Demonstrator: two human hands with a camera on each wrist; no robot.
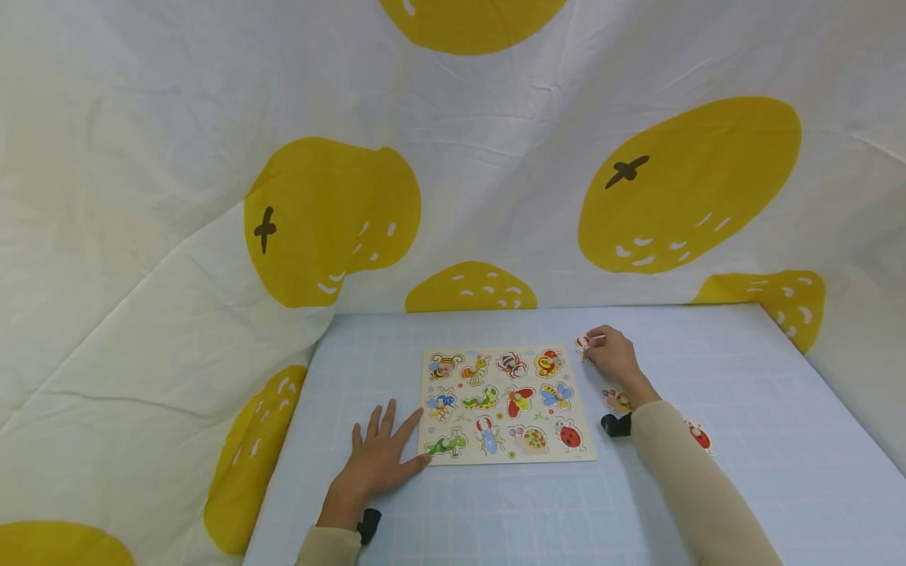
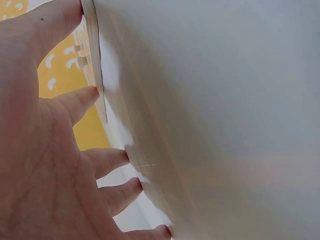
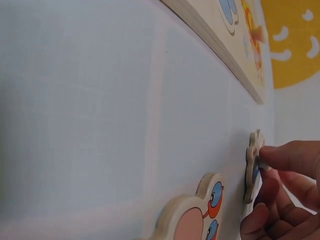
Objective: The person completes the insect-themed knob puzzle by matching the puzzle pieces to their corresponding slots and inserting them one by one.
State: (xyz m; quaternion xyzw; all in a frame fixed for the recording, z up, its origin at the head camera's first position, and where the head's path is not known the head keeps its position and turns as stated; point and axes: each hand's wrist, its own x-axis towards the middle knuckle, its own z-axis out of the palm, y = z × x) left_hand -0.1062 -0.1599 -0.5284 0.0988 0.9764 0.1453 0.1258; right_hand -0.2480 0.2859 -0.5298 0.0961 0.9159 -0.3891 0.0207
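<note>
A wooden insect puzzle board point(image 1: 497, 460) lies flat on the table, with rows of colourful bug pictures. My left hand point(image 1: 382, 458) is spread at its left side, thumb and index finger touching the edge; in the left wrist view, the same hand point(image 2: 45, 130) shows its fingertips down along the board and tabletop. Just past the board's far right corner, my right hand point(image 1: 614, 354) pinches a small puzzle piece point(image 1: 583, 345) with red on it. Seen from the right wrist, this piece point(image 3: 250, 175) has a scalloped outline, and thumb and finger of the right hand point(image 3: 287, 195) grip its face side.
A snail puzzle piece point(image 1: 614, 401) lies right of the board, close to the right wrist. Farther right, a ladybug piece point(image 1: 699, 436) is partly covered by the sleeve point(image 1: 690, 479). White cloth point(image 1: 495, 196) printed with yellow fruit hangs behind the table and down its left side.
</note>
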